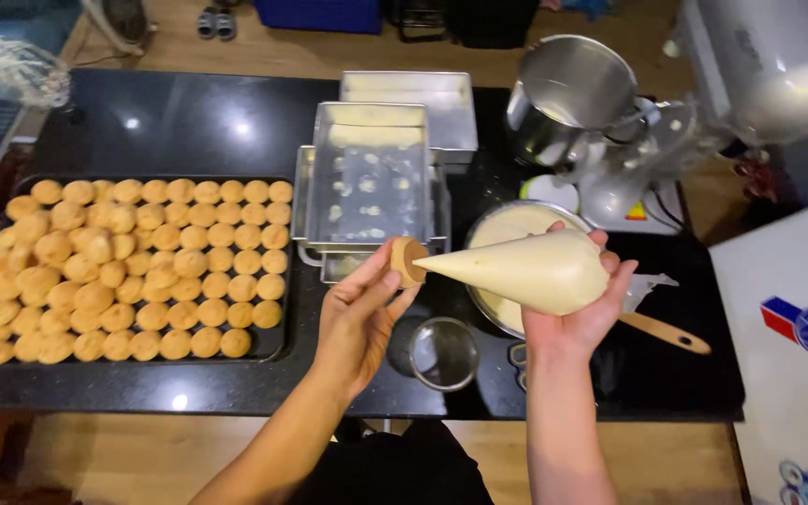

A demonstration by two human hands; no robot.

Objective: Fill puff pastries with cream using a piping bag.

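A small round pastry puff is pinched between the fingertips of the left hand, held up over the black counter just in front of a stack of metal baking tins. The tip of a cream-filled piping bag is pressed against the puff — the bag's wide end is gripped in the closed right hand. Behind the bag a bowl of pale cream is seen, with a wooden handle sticking out to its right. A small empty glass stands between the two forearms. To the left, a dark tray is filled with rows of baked puffs. A stand mixer with its steel bowl sits at the back right.
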